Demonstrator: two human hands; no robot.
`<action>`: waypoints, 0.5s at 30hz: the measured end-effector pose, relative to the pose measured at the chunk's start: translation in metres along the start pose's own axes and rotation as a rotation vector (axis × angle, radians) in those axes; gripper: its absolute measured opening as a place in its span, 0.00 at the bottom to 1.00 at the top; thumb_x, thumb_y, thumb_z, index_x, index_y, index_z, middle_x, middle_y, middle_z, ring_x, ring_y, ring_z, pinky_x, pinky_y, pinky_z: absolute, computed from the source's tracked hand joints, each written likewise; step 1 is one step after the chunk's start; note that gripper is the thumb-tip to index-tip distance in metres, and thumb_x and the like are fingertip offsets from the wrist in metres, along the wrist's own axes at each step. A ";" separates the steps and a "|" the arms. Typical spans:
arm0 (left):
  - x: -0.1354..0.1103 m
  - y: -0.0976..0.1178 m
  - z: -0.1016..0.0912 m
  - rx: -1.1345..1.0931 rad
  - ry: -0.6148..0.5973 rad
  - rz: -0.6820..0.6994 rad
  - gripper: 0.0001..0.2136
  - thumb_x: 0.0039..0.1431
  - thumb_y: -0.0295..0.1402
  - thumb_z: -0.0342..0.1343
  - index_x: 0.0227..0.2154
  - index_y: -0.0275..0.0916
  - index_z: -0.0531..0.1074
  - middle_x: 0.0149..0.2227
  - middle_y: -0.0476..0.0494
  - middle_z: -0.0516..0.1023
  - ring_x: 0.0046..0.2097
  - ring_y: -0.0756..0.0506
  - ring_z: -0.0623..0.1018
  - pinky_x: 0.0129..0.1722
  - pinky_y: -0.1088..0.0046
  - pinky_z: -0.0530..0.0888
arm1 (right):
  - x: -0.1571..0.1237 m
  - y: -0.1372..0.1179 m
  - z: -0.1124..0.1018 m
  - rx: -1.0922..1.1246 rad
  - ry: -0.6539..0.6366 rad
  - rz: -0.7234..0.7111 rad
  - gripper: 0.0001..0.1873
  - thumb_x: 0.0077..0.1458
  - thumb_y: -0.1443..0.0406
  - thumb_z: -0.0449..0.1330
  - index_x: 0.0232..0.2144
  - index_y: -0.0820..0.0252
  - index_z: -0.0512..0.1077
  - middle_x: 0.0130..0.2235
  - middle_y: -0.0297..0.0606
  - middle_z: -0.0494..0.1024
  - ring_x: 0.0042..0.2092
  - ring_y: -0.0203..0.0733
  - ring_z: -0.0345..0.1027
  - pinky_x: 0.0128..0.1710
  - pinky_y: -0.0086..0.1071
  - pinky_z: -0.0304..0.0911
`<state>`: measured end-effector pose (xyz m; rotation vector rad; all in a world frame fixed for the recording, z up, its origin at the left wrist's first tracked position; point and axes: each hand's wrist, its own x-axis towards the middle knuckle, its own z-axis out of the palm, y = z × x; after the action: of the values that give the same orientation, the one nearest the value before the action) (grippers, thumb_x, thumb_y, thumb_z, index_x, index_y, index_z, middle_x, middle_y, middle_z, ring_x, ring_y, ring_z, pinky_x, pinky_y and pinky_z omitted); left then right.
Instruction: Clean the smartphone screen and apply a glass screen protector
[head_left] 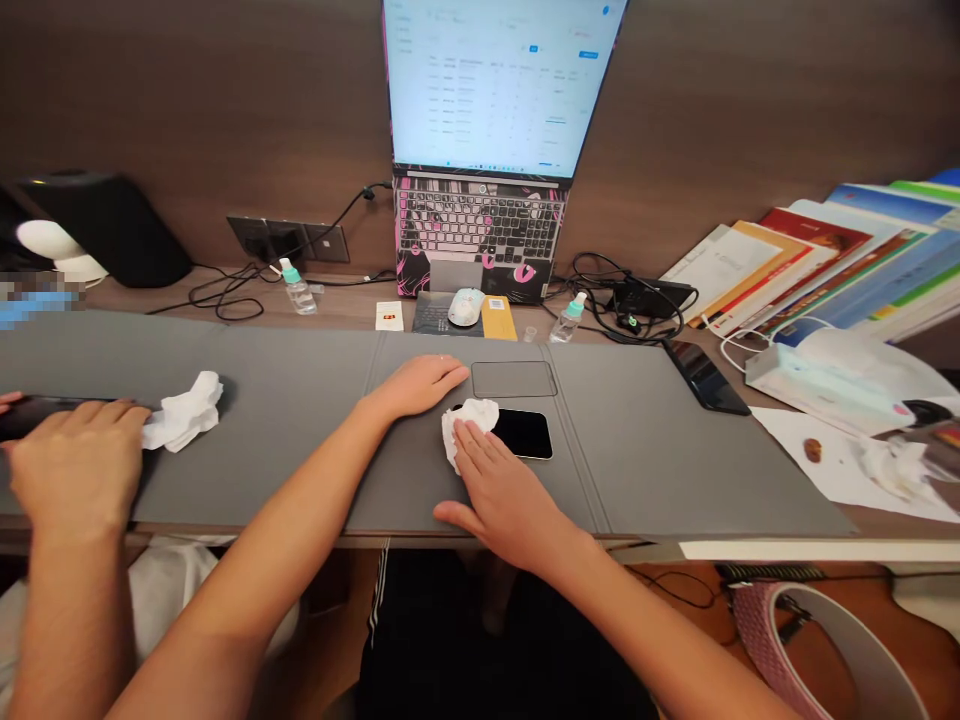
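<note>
My right hand [506,490] presses a crumpled white tissue [480,412] under its fingers onto the left part of a smartphone [527,433]. The phone lies face up with a dark screen, and its left end is hidden by the tissue and fingers. My left hand [424,385] rests palm down on the grey desk mat [300,420], holding nothing, its fingers stretched out. Just right of those fingertips lies a thin clear sheet with a black border [514,379], which looks like a screen protector.
Another person's hand [79,455] lies over a dark object at left, beside a crumpled tissue [186,412]. Behind the mat stand a laptop [480,230], mouse [465,307] and spray bottles [298,290] [568,320]. Right: a dark phone [705,377], tissue pack [821,388], books [840,250].
</note>
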<state>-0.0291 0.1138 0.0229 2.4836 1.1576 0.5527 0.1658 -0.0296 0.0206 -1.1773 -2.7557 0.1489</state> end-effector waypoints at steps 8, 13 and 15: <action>-0.002 0.006 -0.004 -0.023 0.006 -0.007 0.22 0.73 0.44 0.37 0.38 0.41 0.76 0.41 0.43 0.79 0.43 0.41 0.77 0.47 0.63 0.71 | -0.059 0.045 -0.014 -0.055 0.022 0.223 0.40 0.67 0.45 0.47 0.66 0.72 0.60 0.70 0.60 0.55 0.71 0.59 0.47 0.67 0.57 0.54; -0.002 0.008 -0.004 -0.037 -0.003 -0.018 0.22 0.73 0.43 0.38 0.38 0.41 0.76 0.42 0.42 0.80 0.44 0.40 0.77 0.48 0.62 0.71 | -0.032 0.046 -0.007 -0.025 0.026 0.285 0.44 0.66 0.43 0.45 0.64 0.77 0.63 0.69 0.66 0.55 0.71 0.64 0.44 0.67 0.60 0.51; -0.001 0.008 -0.004 -0.044 0.003 -0.027 0.22 0.73 0.43 0.38 0.39 0.40 0.76 0.43 0.41 0.80 0.45 0.40 0.77 0.48 0.62 0.71 | -0.004 0.034 -0.001 -0.014 0.070 0.285 0.44 0.66 0.43 0.44 0.65 0.78 0.61 0.68 0.68 0.56 0.71 0.65 0.45 0.67 0.61 0.51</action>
<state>-0.0271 0.1086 0.0300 2.4277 1.1659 0.5688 0.1932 -0.0088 0.0167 -1.5422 -2.5205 0.1151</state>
